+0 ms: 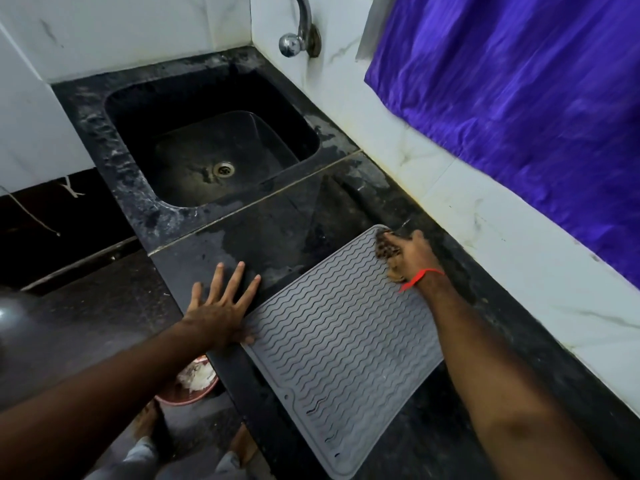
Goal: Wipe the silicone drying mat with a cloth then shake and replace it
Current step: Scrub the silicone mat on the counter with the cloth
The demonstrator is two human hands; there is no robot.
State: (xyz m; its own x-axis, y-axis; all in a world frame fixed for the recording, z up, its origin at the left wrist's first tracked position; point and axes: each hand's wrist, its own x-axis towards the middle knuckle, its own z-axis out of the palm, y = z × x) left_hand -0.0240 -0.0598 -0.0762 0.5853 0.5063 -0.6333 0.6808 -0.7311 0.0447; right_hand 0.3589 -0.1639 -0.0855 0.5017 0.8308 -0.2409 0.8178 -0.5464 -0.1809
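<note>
— How many mats and cloths are seen?
— One grey mat (341, 344) and one brown patterned cloth (387, 249) are counted.
— And hands?
— Two are shown: the left hand (221, 311) and the right hand (412, 256), with one red thread (420, 277) at the wrist.
— Fixtures?
— One sink (211, 140), one tap (299, 29), one purple curtain (519, 98) and one bowl (192, 386) are counted.

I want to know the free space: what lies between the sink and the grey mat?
In the head view, only bare black counter lies between the sink and the grey mat, with a thin seam line across it.
</note>
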